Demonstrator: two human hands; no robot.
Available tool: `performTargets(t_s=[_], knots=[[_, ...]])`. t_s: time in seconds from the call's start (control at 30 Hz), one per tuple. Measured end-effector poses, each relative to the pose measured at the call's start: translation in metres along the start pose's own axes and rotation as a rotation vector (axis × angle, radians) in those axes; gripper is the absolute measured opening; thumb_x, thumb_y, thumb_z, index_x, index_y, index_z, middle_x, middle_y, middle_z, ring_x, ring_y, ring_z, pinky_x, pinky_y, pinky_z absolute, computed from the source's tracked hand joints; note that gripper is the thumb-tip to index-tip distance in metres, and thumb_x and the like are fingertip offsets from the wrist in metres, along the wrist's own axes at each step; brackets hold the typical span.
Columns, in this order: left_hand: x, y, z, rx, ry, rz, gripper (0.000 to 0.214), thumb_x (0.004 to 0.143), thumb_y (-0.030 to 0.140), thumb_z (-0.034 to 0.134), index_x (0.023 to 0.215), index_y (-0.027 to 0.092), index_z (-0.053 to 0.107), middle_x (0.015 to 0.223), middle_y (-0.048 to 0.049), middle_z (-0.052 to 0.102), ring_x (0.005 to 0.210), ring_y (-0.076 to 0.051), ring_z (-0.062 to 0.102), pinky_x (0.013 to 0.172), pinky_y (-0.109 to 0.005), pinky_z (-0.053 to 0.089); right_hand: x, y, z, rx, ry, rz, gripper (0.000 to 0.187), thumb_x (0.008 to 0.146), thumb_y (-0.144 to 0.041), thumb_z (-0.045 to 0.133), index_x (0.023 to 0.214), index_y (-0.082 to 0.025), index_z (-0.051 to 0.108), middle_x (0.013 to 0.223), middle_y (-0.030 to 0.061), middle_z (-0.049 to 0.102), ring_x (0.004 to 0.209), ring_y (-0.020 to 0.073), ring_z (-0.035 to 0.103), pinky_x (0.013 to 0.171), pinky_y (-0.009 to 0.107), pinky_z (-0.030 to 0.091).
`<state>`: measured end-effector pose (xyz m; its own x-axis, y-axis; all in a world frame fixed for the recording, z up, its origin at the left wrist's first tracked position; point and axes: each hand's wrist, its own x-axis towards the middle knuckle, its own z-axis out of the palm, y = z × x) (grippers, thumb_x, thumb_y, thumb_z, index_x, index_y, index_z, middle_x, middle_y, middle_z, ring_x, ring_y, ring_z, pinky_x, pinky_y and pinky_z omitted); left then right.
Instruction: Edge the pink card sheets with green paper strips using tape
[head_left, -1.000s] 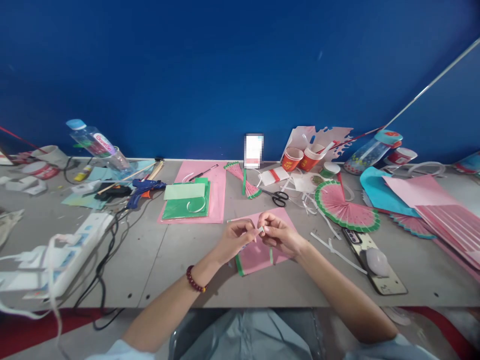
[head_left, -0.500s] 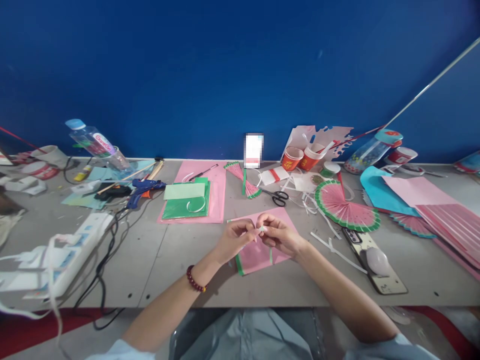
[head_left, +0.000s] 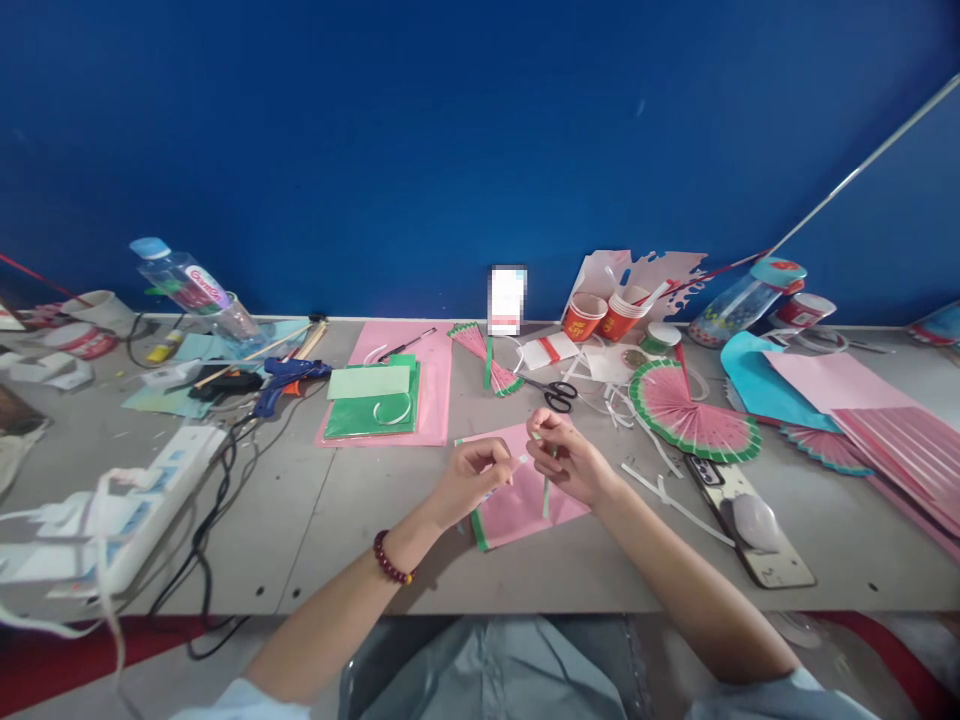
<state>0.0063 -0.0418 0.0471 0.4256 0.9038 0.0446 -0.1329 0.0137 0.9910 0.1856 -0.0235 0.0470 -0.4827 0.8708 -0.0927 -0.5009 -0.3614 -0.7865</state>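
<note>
A pink sheet with a green edge (head_left: 499,528) lies on the table below both hands. My left hand (head_left: 474,475) hovers over its left part, thumb and index finger pinched, with a small white scrap (head_left: 523,459) at the fingertips. To the right, my right hand (head_left: 571,458) is raised with thumb and index finger together, holding a narrow pale green strip (head_left: 546,499) that hangs down over the pink sheet. The fingers hide the strip's upper end. A small gap separates the two hands.
Black-handled scissors (head_left: 559,396) lie beyond my right hand, near a pleated watermelon fan (head_left: 694,420). A phone (head_left: 780,565) rests at right. Green paper packs (head_left: 367,415), a blue glue gun (head_left: 281,385) and a white power strip (head_left: 161,500) with cables occupy the left. Paper cups (head_left: 585,318) stand behind.
My right hand has drawn away from my left, up and to the right, carrying the green strip. The small white scrap stays at my left fingertips, and the left hand has barely moved.
</note>
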Motion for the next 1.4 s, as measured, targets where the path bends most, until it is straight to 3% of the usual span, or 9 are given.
performTargets(t_s=[0.23, 0.47, 1.4], knots=[[0.0013, -0.0011, -0.0010, -0.004, 0.043, 0.023, 0.035, 0.078, 0.040, 0.061, 0.056, 0.015, 0.051, 0.058, 0.0023, 0.043, 0.056, -0.008, 0.039, 0.053, -0.022, 0.031, -0.0021, 0.0035, 0.0019, -0.040, -0.081, 0.069, 0.017, 0.078, -0.025, 0.064, 0.087, -0.021, 0.050, 0.074, -0.0056, 0.050, 0.036, -0.0003, 0.029, 0.035, 0.017, 0.017], [0.0003, 0.0004, -0.0001, -0.006, 0.033, 0.027, 0.036, 0.078, 0.042, 0.061, 0.055, 0.015, 0.051, 0.058, 0.0025, 0.043, 0.055, -0.008, 0.040, 0.055, -0.023, 0.033, -0.0026, 0.0047, 0.0054, -0.052, -0.088, 0.082, 0.025, 0.076, -0.031, 0.068, 0.088, -0.021, 0.049, 0.070, -0.0061, 0.050, 0.037, 0.0005, 0.027, 0.036, 0.019, 0.015], [0.0006, 0.0020, 0.0011, -0.008, 0.035, -0.002, 0.039, 0.078, 0.043, 0.061, 0.055, 0.014, 0.051, 0.057, 0.0025, 0.043, 0.053, -0.007, 0.037, 0.052, -0.022, 0.030, -0.0040, 0.0068, 0.0020, -0.047, -0.128, 0.116, 0.025, 0.075, -0.032, 0.071, 0.084, -0.020, 0.050, 0.067, -0.0051, 0.049, 0.043, 0.0022, 0.026, 0.042, 0.018, 0.016]])
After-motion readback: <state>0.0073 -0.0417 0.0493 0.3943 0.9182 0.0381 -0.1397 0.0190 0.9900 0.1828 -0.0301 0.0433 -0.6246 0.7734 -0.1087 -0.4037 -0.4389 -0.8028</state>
